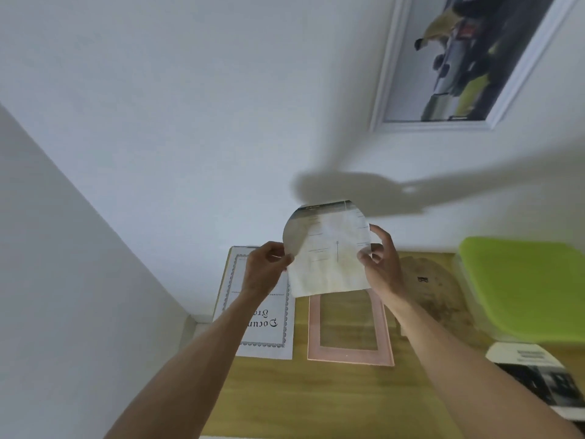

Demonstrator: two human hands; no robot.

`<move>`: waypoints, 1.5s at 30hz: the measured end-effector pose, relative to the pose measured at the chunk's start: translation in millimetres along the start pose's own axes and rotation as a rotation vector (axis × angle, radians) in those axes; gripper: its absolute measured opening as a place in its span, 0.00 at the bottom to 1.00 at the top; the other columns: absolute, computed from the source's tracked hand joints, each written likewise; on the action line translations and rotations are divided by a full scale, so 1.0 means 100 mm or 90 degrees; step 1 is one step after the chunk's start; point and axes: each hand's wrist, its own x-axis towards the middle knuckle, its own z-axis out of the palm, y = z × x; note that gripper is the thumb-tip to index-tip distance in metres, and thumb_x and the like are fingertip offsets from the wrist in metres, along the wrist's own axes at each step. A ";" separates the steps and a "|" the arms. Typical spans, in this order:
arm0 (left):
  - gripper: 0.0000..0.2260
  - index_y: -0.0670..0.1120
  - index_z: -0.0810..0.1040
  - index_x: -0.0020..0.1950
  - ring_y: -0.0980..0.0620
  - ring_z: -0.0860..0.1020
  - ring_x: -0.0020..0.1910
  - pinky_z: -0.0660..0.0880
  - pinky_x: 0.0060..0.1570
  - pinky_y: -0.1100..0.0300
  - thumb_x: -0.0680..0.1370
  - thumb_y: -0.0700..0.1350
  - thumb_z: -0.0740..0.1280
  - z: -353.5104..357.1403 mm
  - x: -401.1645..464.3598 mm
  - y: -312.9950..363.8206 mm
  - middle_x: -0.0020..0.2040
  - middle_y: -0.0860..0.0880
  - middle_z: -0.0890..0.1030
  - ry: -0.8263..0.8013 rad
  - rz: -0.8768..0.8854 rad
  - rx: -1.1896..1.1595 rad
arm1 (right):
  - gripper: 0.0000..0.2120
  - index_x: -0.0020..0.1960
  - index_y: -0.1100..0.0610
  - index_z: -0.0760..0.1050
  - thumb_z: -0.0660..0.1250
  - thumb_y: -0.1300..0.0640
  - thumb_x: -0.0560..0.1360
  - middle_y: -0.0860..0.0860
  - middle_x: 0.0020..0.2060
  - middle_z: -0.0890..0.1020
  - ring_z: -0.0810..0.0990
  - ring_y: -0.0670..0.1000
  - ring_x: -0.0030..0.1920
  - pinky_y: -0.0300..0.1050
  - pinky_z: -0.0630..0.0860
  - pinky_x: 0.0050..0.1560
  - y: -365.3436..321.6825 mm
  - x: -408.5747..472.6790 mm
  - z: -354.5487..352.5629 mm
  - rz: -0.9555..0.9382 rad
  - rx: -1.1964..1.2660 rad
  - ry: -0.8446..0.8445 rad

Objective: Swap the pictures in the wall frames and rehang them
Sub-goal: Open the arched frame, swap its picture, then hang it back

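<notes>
We see both hands gripping one curled sheet of paper (327,251) above the desk (316,397). The left hand (264,269) pinches the sheet's left edge between thumb and fingers; the right hand (381,264) holds the right edge the same way, its grip closed on the paper with the upper fingers loosely spread. The sheet bows toward us at the top, where a darker printed band shows — the rest is pale with faint lines too blurred to read.

Taking that sheet as our landmark: directly below it, flat on the desk, lies an empty pink frame (349,329), its top edge hidden behind the paper. To the lower left lies a white certificate-style page (262,315) with an ornate border, upside down to us and partly crossed by the left forearm. To the right, a brownish backing board (433,289) lies on the wood, and beyond it a bright green lid (525,283). At the lower right sits a black-and-white print (538,372). High to the upper right — on the wall (158,122) — hangs a white-framed picture (468,58).
</notes>
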 end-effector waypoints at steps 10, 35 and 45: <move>0.08 0.47 0.80 0.54 0.47 0.82 0.39 0.78 0.36 0.64 0.76 0.38 0.70 0.62 -0.23 -0.40 0.42 0.47 0.82 -0.079 -0.060 0.165 | 0.25 0.72 0.51 0.65 0.64 0.63 0.78 0.52 0.50 0.78 0.79 0.52 0.44 0.42 0.76 0.40 0.68 -0.37 -0.33 0.126 -0.228 -0.038; 0.09 0.41 0.74 0.57 0.41 0.77 0.49 0.76 0.51 0.48 0.80 0.44 0.63 0.90 -0.34 -0.96 0.52 0.44 0.73 -0.263 -0.015 0.594 | 0.22 0.74 0.54 0.68 0.62 0.56 0.81 0.54 0.64 0.72 0.78 0.53 0.59 0.48 0.76 0.58 1.27 -0.59 -0.40 0.166 -0.485 -0.158; 0.08 0.39 0.76 0.53 0.43 0.75 0.48 0.72 0.48 0.55 0.80 0.43 0.62 0.91 -0.34 -1.04 0.51 0.45 0.71 -0.252 -0.034 0.551 | 0.22 0.74 0.53 0.69 0.63 0.57 0.80 0.54 0.64 0.72 0.77 0.53 0.59 0.47 0.76 0.56 1.27 -0.59 -0.37 0.169 -0.490 -0.143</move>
